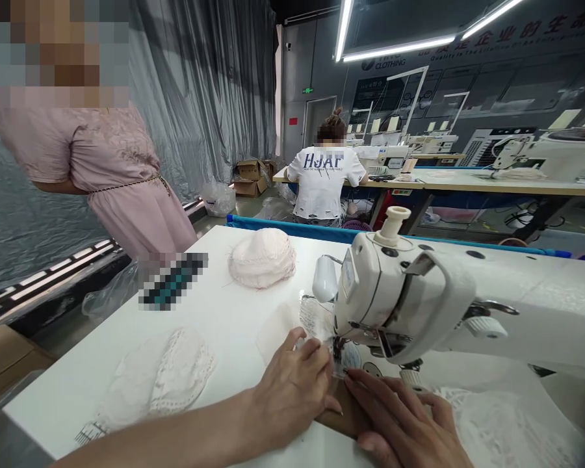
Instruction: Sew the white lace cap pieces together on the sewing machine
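Note:
A white sewing machine (pixel 365 292) stands on the table in front of me, its needle area low at the left end of the head. My left hand (pixel 297 380) is closed beside the needle, fingers curled down on a thin white fabric piece (pixel 316 312). The pinch itself is partly hidden. Stretched out flat just right of the presser foot, my right hand (pixel 404 416) has its fingertips close to the needle, pressing on the work surface. Between the hands shows a brown surface (pixel 341 409) I cannot identify.
White lace pieces (pixel 180 370) lie at the left, and a stack of pale round pieces (pixel 263 257) sits farther back. More white fabric (pixel 507 429) is at the right. A person in pink (pixel 121 162) stands left; another person (pixel 324 175) sits ahead at a long table.

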